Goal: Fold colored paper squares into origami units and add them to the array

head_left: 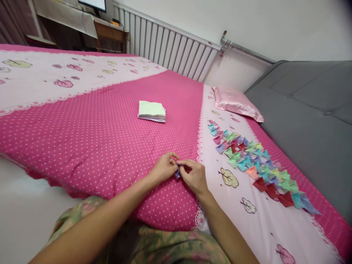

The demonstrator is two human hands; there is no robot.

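Observation:
Both hands meet over the near part of the bed, pinching a small piece of folded purple paper (178,172). My left hand (165,167) is closed on its left side, with thumb and fingertips at the upper edge. From the right, my right hand (194,175) grips the same paper between thumb and curled fingers. Much of the paper is hidden by the fingers, so its full shape does not show. Farther off on the polka-dot cover lies a stack of square paper sheets (151,109), pale green on top. To the right sit several rows of coloured folded paper boats (246,161).
The pink bedspread (90,135) spreads under everything. A pink pillow (236,102) rests against the grey headboard (305,99) on the right. Behind the bed are a white radiator (167,40) and a desk (110,33) with a monitor (95,4).

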